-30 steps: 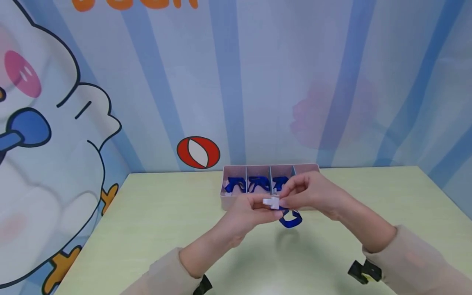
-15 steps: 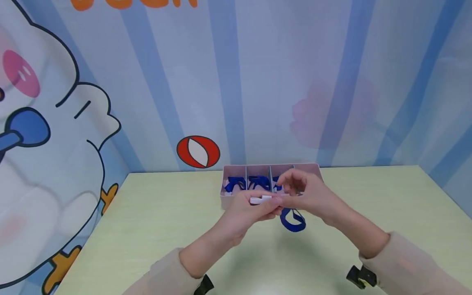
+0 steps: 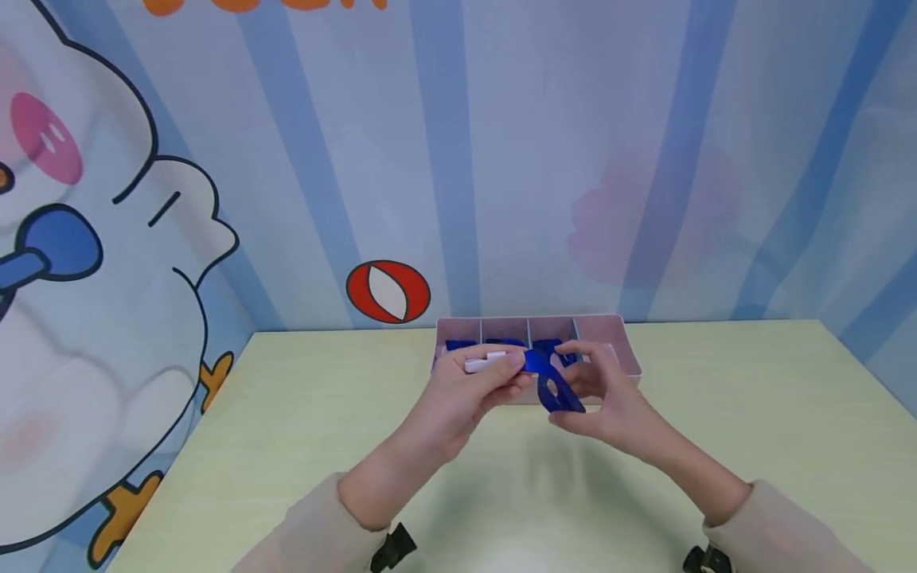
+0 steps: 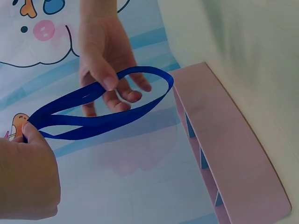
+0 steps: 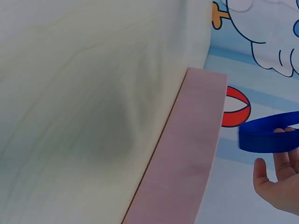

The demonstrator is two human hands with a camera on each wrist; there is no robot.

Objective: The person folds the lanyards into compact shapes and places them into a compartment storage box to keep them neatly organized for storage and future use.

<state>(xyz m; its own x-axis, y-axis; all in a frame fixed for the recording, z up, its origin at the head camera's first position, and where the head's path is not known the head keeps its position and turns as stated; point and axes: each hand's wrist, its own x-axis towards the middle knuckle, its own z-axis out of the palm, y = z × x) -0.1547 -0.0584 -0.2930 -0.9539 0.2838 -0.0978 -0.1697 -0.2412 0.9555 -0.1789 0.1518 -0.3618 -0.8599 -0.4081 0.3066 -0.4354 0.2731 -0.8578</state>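
A blue ribbon lanyard (image 3: pixel 552 382) hangs in a loop between the hands, above the table. My left hand (image 3: pixel 462 398) pinches its gathered end together with a small white piece (image 3: pixel 485 361). In the left wrist view, the ribbon (image 4: pixel 135 114) stretches from the left hand (image 4: pixel 28 175) toward the right hand (image 4: pixel 105 56). My right hand (image 3: pixel 609 398) is at the loop's free end, thumb apart from the fingers, touching the ribbon. The right wrist view has fingers behind the blue band (image 5: pixel 261 140) and the thumb below it.
Behind the hands, a pink divided box (image 3: pixel 626 346) stands at the table's back edge. Blue ribbons (image 3: pixel 552 348) lie in several of its compartments, partly hidden by the hands. A printed backdrop (image 3: pixel 501 159) rises behind the pale table (image 3: pixel 322 398).
Both hands have lifted slightly, and the left has shifted a little leftward. The right hand has come away from the white piece to the ribbon loop, which now stretches out sideways.
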